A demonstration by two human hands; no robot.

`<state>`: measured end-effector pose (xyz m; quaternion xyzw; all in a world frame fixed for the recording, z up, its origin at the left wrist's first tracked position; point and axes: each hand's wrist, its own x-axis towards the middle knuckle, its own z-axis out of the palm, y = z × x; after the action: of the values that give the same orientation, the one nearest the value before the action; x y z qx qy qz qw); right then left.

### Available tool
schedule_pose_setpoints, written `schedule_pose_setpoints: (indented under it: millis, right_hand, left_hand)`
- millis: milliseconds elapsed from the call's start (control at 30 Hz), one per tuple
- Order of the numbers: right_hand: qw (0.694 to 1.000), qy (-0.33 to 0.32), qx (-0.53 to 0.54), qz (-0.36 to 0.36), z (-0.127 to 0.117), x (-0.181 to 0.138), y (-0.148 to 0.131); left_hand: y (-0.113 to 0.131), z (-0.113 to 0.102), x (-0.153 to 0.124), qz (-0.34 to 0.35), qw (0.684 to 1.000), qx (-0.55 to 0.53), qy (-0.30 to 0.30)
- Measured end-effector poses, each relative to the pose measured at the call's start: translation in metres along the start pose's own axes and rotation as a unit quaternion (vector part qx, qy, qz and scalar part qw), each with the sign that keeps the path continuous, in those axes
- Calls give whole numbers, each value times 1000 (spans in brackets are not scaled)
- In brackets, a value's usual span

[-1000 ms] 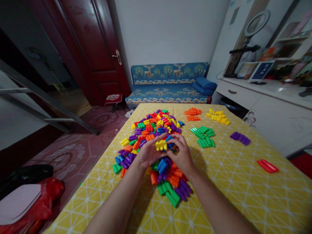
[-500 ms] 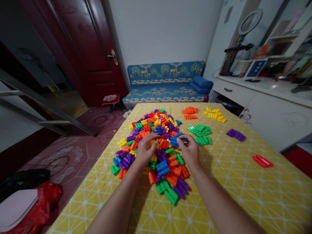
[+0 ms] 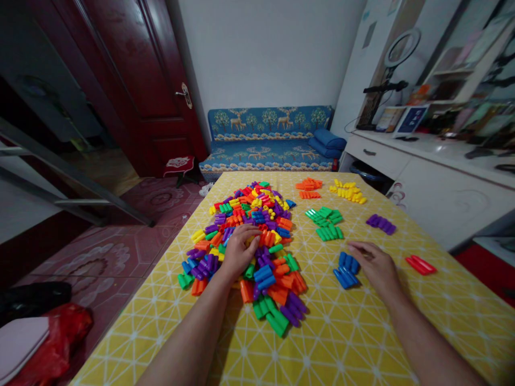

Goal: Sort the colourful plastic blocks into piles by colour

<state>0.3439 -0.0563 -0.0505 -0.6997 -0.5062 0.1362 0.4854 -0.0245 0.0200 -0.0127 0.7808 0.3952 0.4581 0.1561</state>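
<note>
The L hand [image 3: 240,251] rests on the mixed pile [image 3: 264,277] of coloured pieces, at the centre of the frame; its fingers are curved, but I can't tell if they grip smth. The R hand [image 3: 376,268], right of centre, is loosely spread, just beside the blue pieces [image 3: 346,271] on the bench [image 3: 322,332]. Higher in the frame lie green pieces [image 3: 330,232], then orange pieces [image 3: 309,194] & yellow pieces [image 3: 352,192]; purple pieces [image 3: 380,223] (one small grp) & red pieces [image 3: 420,264] lie toward the right side.
</note>
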Motion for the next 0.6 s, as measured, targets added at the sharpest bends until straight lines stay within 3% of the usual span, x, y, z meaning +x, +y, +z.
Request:
schedule_pose_setpoints:
  millis: [100,267,367,600]
  right_hand:
    - [997,47,-55,-39,4,11,-6]
    - [973,-55,-224,-17,28,36,-31]
    - [951,-75,-301,-2,42,49,-37]
    - [946,-59,-319,-8,54,82,-18]
  left_hand:
    - [-1,1,-1,-7,1000,-2,5]
    - [-2,1,-1,-3,1000,-10,3]
    - [-3,1,-1,-5,1000,-13,1]
    - [-3,0,-1,-8,1000,-16,1]
